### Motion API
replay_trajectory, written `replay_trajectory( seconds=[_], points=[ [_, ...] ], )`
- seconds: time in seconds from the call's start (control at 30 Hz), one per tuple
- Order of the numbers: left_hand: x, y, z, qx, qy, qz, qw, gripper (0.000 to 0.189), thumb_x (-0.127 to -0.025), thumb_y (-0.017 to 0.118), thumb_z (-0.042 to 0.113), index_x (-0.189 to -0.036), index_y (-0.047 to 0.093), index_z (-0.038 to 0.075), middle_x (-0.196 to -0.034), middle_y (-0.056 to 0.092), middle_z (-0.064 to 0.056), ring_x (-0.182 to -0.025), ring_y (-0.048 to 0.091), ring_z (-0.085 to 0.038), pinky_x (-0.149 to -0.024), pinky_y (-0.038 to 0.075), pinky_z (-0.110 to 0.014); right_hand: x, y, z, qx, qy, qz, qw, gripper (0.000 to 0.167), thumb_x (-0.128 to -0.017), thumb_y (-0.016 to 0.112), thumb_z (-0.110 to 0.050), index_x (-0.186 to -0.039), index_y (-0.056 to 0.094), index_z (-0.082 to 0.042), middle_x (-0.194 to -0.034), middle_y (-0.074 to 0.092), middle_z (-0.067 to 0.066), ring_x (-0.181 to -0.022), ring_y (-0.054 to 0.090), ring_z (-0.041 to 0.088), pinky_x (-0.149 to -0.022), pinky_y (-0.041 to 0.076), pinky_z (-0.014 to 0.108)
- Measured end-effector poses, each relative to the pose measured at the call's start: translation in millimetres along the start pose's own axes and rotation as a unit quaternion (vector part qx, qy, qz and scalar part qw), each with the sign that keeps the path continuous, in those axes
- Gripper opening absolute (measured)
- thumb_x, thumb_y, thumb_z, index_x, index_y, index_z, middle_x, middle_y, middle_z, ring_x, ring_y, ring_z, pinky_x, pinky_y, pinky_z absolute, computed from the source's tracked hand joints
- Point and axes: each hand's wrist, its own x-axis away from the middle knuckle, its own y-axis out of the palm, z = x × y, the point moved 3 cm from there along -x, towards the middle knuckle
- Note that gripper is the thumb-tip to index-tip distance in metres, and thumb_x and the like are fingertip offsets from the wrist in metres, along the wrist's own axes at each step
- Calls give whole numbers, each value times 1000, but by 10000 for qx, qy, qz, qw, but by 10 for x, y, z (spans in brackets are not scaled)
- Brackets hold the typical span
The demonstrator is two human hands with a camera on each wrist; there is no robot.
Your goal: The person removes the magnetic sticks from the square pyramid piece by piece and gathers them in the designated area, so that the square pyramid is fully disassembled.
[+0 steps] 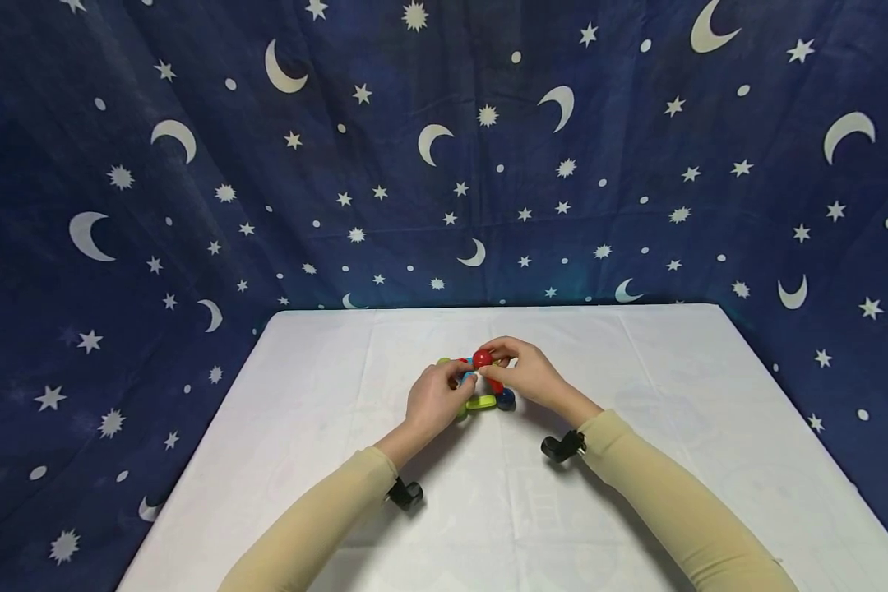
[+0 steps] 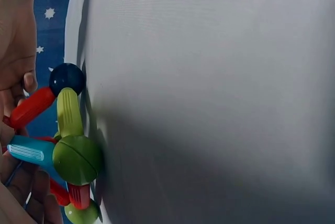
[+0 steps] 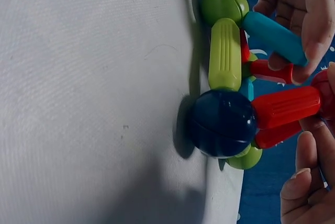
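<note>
A frame of magnetic rods and balls stands on the white table between the two hands. Its near side has a lime-green rod [image 1: 481, 402] joining a dark blue ball [image 3: 222, 123] and a green ball [image 2: 77, 159]. My left hand [image 1: 435, 399] pinches a light blue rod [image 3: 277, 36] that slants up from the green ball. With the fingertips of my right hand [image 1: 529, 374] I hold a red ball [image 1: 483, 358] at the top of the frame. A red rod [image 3: 288, 106] runs from the dark blue ball up to that red ball. My fingers partly hide the upper joints.
The white cloth-covered table [image 1: 562, 526] stretches out around the frame. A dark blue curtain [image 1: 385, 164] with moons and stars hangs behind and beside it. Black wrist cameras [image 1: 562, 446] sit below both wrists, close over the tabletop.
</note>
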Motion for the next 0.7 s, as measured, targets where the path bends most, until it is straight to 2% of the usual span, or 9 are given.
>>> replay_trajectory(
  seconds=[0.23,0.4,0.47,0.57,0.7],
  points=[
    [38,-39,-18,74,146,8,9999,28,-98,67,34,-121,75,21,-90,65,11,-80,54,-12,-64,45,-28,12,-20,-12,-84,-10,1,10000,41,-90,81,-35,-124,67,-17,-107,72,1,-94,56,25,-78,46,41],
    [152,-47,-71,36,-48,-97,9999,38,-90,77,36,-119,66,13,-106,60,-5,-84,52,-16,-69,46,-30,15,-14,-32,36,-113,-111,9999,48,-91,79,-36,-133,67,-15,-110,71,1,-94,56,25,-78,47,40],
    [198,-46,-106,-114,-195,-257,9994,47,-85,83,37,-115,60,9,-108,56,-9,-85,49,-17,-70,45,-31,12,-17,-30,103,-125,-117,9998,50,-91,79,-36,-135,67,-17,-110,71,0,-94,56,25,-77,47,40],
    [238,-40,-170,-463,-346,-650,9962,56,-80,87,38,-113,55,7,-103,53,-7,-83,47,-17,-70,44,-32,6,-31,-17,194,-125,-94,9997,50,-91,79,-37,-137,67,-18,-107,71,-1,-93,55,25,-75,47,39],
    [244,-66,-251,-782,-409,-1019,9909,49,-83,85,33,-114,56,7,-99,56,-3,-86,52,-19,-75,46,-35,3,-43,-16,205,-173,-157,9995,49,-92,78,-36,-135,68,-18,-107,70,-1,-93,55,25,-74,47,40]
  ],
)
